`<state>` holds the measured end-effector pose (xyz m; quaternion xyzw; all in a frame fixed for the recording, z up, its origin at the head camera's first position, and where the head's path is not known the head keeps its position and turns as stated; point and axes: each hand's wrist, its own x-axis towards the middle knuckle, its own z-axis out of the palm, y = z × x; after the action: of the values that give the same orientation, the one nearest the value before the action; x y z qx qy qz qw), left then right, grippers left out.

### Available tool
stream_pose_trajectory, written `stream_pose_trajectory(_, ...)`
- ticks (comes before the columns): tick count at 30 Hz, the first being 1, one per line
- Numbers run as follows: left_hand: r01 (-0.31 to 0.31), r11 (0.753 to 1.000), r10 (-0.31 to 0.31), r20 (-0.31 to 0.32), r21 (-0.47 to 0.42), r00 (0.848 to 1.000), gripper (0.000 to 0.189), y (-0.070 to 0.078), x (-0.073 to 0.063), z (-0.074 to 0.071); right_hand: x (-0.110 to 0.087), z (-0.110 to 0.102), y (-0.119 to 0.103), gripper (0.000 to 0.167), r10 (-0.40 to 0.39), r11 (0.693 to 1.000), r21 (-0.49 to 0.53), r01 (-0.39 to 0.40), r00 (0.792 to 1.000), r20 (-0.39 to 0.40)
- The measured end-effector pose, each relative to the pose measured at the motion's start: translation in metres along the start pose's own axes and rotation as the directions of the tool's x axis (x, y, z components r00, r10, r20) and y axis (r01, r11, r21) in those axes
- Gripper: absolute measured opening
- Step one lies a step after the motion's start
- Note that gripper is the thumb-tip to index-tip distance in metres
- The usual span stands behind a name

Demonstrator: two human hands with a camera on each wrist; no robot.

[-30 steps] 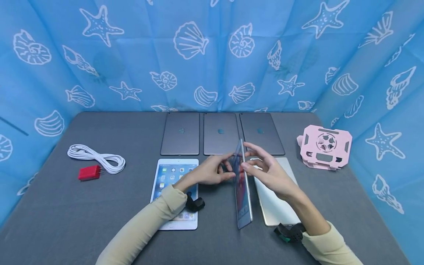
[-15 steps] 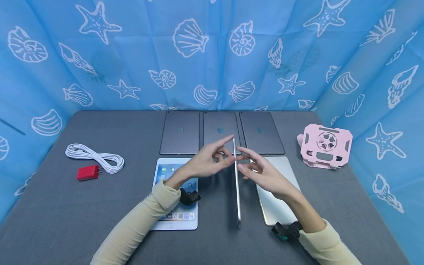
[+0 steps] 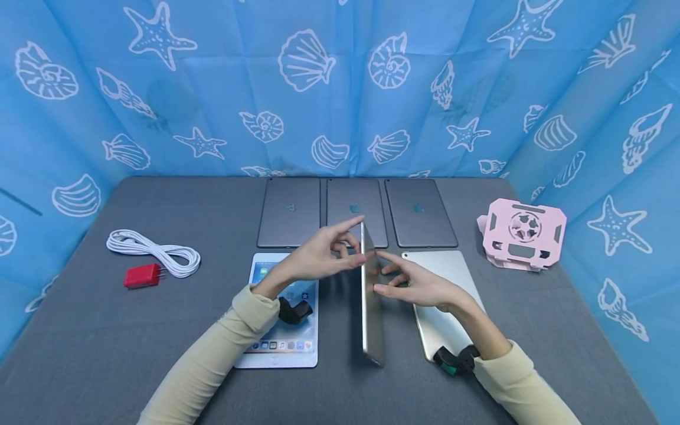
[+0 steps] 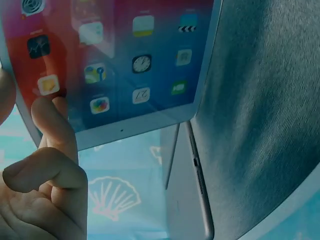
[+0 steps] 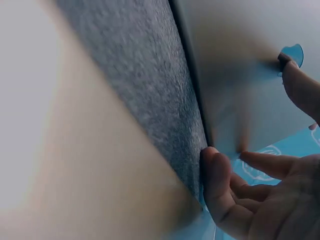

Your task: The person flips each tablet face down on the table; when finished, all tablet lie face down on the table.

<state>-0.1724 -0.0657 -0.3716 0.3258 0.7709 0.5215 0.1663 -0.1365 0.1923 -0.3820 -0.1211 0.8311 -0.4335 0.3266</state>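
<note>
A tablet (image 3: pixel 372 319) stands tilted nearly upright on its long edge between the two hands, its lit screen (image 4: pixel 141 63) towards the left and its plain back to the right. My left hand (image 3: pixel 319 254) holds it by the upper edge, thumb and index finger on the rim and other fingers bent at the screen side. My right hand (image 3: pixel 419 283) has its fingertips at the back, loosely bent, the thumb close to the logo (image 5: pixel 295 52). Under my left wrist lies a white tablet (image 3: pixel 276 359), screen up. Beside my right hand a pale gold tablet (image 3: pixel 443 336) lies face down.
Three dark grey tablets (image 3: pixel 289 215) lie face down in a row along the back of the grey table (image 3: pixel 159 330). A pink case (image 3: pixel 523 233) lies at the right. At the left are a coiled white cable (image 3: pixel 159 251) and a red charger (image 3: pixel 142 276). A blue curtain (image 3: pixel 350 88) hangs behind.
The upright tablet has shifted left and turned, so its back now shows instead of its screen. My left hand has moved left with it, its index finger reaching the top edge; the right hand followed.
</note>
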Motion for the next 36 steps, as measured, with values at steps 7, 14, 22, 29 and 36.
stream_pose_trajectory(7, 0.021, 0.999, -0.021, 0.013, -0.031, 1.0, 0.079, 0.0, -0.005, -0.009, 0.007, -0.004, -0.001, 0.097, 0.011, 1.0, 0.018, -0.012, 0.999, 0.038)
stream_pose_trajectory(14, 0.065, 0.995, -0.063, 0.024, -0.079, 0.998, 0.077, -0.007, -0.01, -0.017, 0.012, -0.005, -0.002, 0.097, -0.023, 0.999, -0.036, 0.024, 1.0, 0.018)
stream_pose_trajectory(22, 0.141, 0.977, -0.14, 0.015, -0.159, 0.99, 0.077, -0.013, -0.018, -0.024, 0.016, -0.003, 0.001, 0.096, -0.043, 0.986, -0.159, 0.041, 0.999, -0.012)
stream_pose_trajectory(29, 0.182, 0.976, -0.18, 0.025, -0.12, 0.983, 0.081, -0.019, -0.023, -0.026, 0.016, -0.003, 0.002, 0.097, -0.073, 0.969, -0.239, 0.058, 0.996, -0.055)
stream_pose_trajectory(36, 0.201, 0.975, -0.198, 0.043, -0.098, 0.979, 0.081, -0.026, -0.026, -0.026, 0.019, -0.002, 0.001, 0.096, -0.089, 0.956, -0.286, 0.062, 0.992, -0.084)
